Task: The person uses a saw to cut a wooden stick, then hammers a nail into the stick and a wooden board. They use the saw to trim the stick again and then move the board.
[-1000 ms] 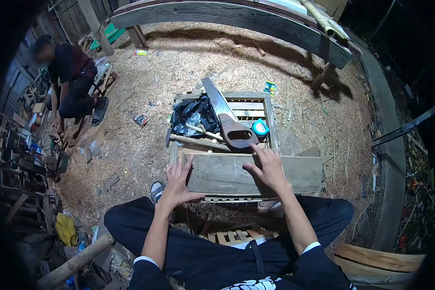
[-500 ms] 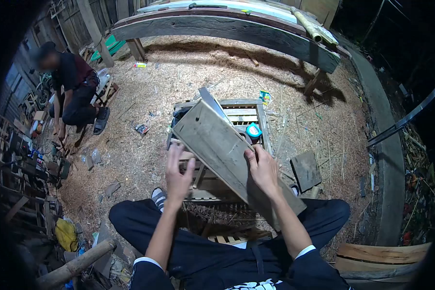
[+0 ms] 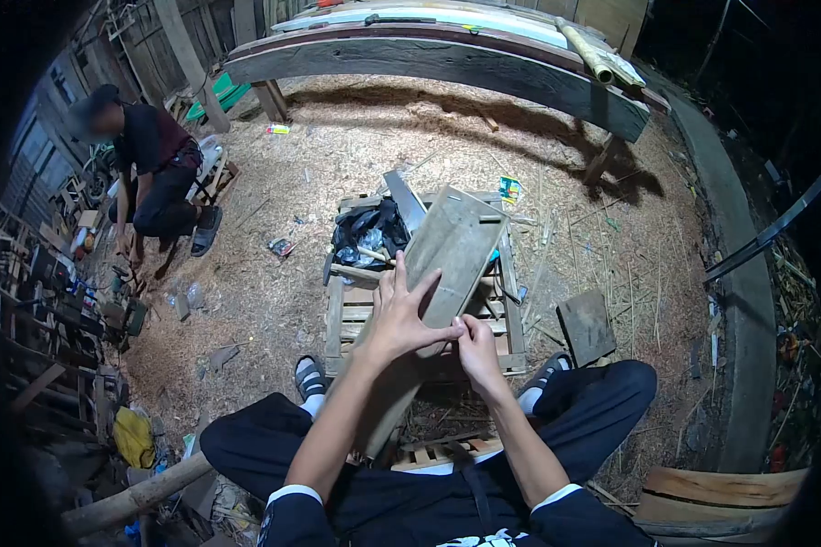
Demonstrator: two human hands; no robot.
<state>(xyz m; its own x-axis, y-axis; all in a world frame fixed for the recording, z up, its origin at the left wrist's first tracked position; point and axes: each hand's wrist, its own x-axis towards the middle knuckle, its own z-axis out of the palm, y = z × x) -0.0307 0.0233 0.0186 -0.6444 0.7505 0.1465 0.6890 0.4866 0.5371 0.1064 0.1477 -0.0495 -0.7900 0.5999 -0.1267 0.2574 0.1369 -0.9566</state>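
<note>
Nearest on my remote feed, between the bent knees: left hand (image 3: 397, 319) spread wide, palm against the face of a weathered board (image 3: 456, 246). Right hand (image 3: 476, 346) closed on the board's right edge, thumb showing, other fingertips partly hidden. Board slants over a slatted wooden stand (image 3: 515, 328). Beyond its left edge I log a black plastic bag (image 3: 369, 228) and a saw blade (image 3: 405, 201), partly covered. Dark slab (image 3: 587, 326) on the ground, right of the stand. Farther left, another person (image 3: 155, 164) crouches; a long timber beam (image 3: 438, 68) spans the far side.
</note>
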